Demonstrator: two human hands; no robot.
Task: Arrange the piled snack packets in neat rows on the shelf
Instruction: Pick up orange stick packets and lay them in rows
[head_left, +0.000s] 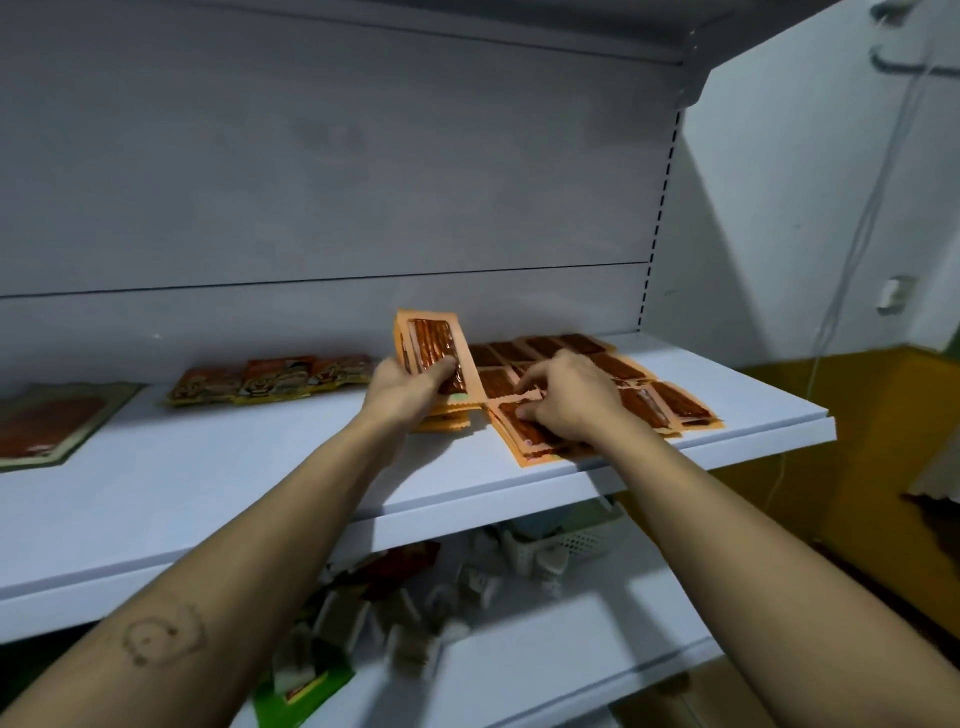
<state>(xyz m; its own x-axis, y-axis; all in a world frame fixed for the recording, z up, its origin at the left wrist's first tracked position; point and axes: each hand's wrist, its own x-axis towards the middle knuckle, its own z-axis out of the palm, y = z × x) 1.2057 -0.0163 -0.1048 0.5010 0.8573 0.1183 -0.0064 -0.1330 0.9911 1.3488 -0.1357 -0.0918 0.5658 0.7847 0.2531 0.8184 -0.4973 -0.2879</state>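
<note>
A pale grey metal back panel (311, 182) fills most of the view, with a slotted upright at its right edge. Below it runs the smooth white shelf (234, 493), and beneath that a lower shelf (519, 670) holds a blurred jumble of small packets, a white mesh basket (566, 543) and a green packet (298, 696). To the right is a yellow wall (857, 441) with a thin cable (857, 234) hanging above it.

At the far left of the shelf lies a large flat packet (52, 423) with a dull green border. Next to it is a row of glossy yellow packets (270, 384) printed with cartoon faces.

The orange snack packets (623, 374) lie flat in overlapping rows at the right end of the shelf. They are thin rectangles with serrated edges and clear windows showing dark brown sticks. Both forearms reach across the front of the shelf and hide part of these rows.

The left hand (405, 384) grips a held stack (431, 348) of the same packets, tilted up on end, thumb across its face, above a small pile (447, 421). Just beside it, the right hand (566, 400) curls its fingers and pinches the top edge of the front packet (524, 436), which lies flat near the shelf's lip.
</note>
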